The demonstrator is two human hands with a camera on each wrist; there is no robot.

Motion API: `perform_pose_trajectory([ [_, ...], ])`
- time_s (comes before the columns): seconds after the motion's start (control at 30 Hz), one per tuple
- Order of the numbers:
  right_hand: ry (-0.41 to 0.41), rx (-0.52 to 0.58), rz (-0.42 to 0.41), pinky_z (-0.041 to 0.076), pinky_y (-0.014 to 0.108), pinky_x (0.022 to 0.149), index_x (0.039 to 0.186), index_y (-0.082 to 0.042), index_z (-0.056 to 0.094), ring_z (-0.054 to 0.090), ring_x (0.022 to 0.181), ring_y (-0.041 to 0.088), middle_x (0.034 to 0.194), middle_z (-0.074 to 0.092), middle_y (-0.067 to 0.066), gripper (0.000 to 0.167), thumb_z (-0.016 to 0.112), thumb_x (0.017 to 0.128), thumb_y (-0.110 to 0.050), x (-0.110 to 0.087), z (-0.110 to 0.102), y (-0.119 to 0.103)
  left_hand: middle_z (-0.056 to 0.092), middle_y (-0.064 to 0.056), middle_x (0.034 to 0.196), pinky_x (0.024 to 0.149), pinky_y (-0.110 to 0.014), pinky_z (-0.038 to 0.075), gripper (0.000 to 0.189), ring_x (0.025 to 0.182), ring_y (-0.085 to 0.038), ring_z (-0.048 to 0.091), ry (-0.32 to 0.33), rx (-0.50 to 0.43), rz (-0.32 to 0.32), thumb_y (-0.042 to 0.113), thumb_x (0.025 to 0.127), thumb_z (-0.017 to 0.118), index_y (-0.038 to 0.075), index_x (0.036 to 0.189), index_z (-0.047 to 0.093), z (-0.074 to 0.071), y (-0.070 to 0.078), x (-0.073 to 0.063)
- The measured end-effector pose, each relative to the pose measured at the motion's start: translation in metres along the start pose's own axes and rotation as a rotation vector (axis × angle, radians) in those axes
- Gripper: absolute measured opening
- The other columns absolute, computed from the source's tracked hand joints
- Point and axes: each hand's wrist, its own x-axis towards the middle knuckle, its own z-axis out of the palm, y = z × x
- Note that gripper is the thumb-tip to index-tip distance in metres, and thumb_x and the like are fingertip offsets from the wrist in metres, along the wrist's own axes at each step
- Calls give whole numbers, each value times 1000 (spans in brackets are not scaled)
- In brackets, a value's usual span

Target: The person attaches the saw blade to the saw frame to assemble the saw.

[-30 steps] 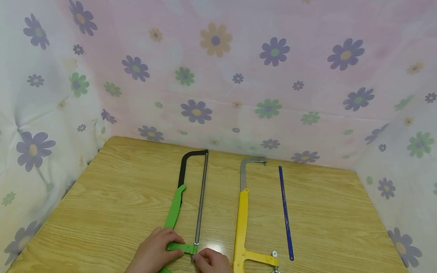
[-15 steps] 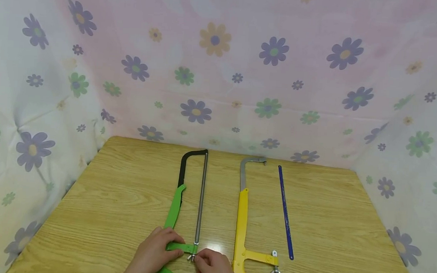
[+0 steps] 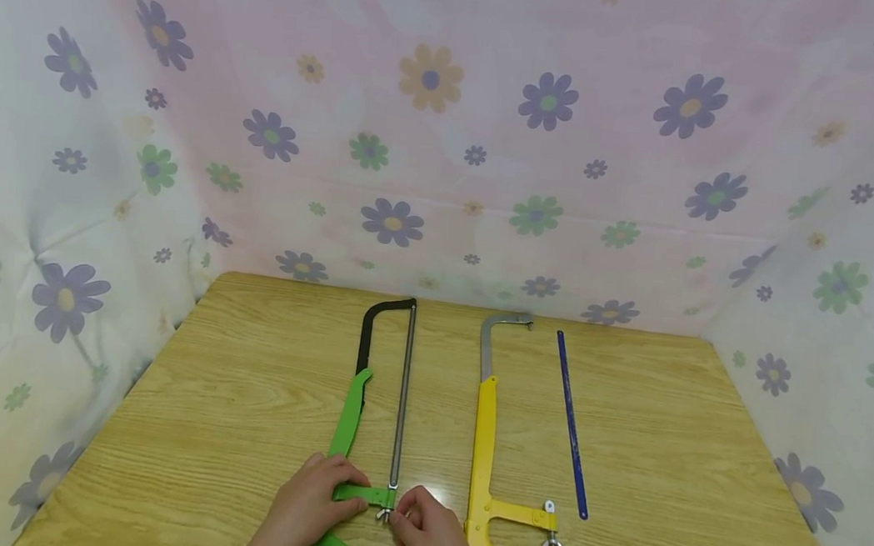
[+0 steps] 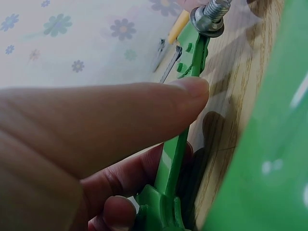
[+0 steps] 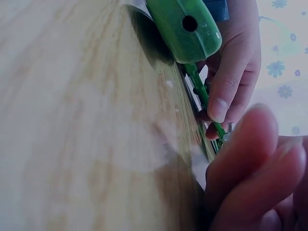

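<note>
Silver metal wing nut (image 3: pixel 383 517) sits on the near side of the flat green crossbar (image 3: pixel 365 496), at its free end; the threaded bolt (image 4: pixel 217 10) runs across the crossbar, roughly in line with the thin grey saw blade (image 3: pixel 402 404) on its far side. Nearer to the nut is the right hand (image 3: pixel 434 537), its curled fingertips just right of the crossbar's tip, putting the nut immediately left of that grip; whether they touch or pinch it cannot be told. The left hand (image 3: pixel 310 499) pinches the crossbar, thumb opposite fingers.
</note>
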Motion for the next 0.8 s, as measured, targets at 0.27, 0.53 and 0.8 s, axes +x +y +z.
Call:
perform_pose_trajectory([
  [0.27, -24, 29, 44, 39, 26, 38, 83, -14, 56, 47, 39, 11, 52, 54, 0, 18, 57, 86, -31, 1, 0, 0, 52, 23, 88, 57, -20, 33, 18, 74, -4, 37, 11, 6, 0, 47, 74, 64, 35, 88, 65, 2, -1, 0],
  [0.53, -22, 28, 66, 39, 26, 38, 83, -13, 58, 47, 39, 11, 52, 54, 1, 21, 55, 87, -33, 1, 0, 0, 52, 22, 89, 58, -21, 34, 19, 75, -4, 38, 6, 4, 1, 48, 75, 64, 35, 88, 65, 0, -1, -1],
  [0.8, -20, 39, 75, 37, 25, 37, 81, -13, 60, 46, 38, 10, 52, 55, 1, 26, 53, 88, -37, 0, 0, -5, 52, 22, 88, 58, -21, 34, 19, 74, -4, 37, 6, 2, 2, 48, 75, 64, 35, 88, 64, 0, -1, 0],
])
